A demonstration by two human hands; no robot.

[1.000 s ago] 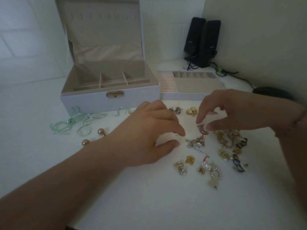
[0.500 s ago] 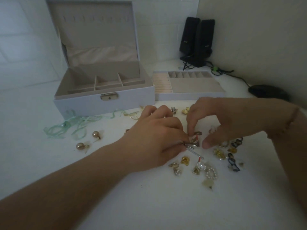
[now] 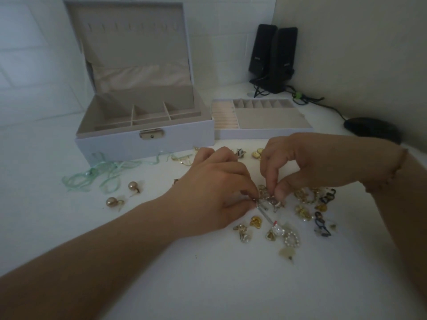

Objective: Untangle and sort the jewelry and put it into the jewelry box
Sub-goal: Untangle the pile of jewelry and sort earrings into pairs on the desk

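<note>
A tangled silver cluster (image 3: 269,200) with a pin lies on the white table (image 3: 208,285). My left hand (image 3: 215,195) pinches its left end between thumb and fingertips. My right hand (image 3: 307,165) pinches the cluster's right side with thumb and forefinger. Loose gold and pearl pieces (image 3: 272,232) lie scattered in front of my hands, more gold and dark blue pieces (image 3: 318,204) under my right wrist. The white jewelry box (image 3: 143,144) stands open at the back, its compartments bare. Its removable tray (image 3: 263,130) sits to the right of it.
A green ribbon (image 3: 101,174) trails in front of the box. Two pearl ball earrings (image 3: 122,194) lie left of my left hand. Two black speakers (image 3: 272,56) with cables stand in the back corner, and a black mouse (image 3: 372,129) lies at the right wall.
Both hands have closed in on the silver cluster: a second ago the fingers hovered apart above it, now each hand pinches one side. The view shifted slightly to the right.
</note>
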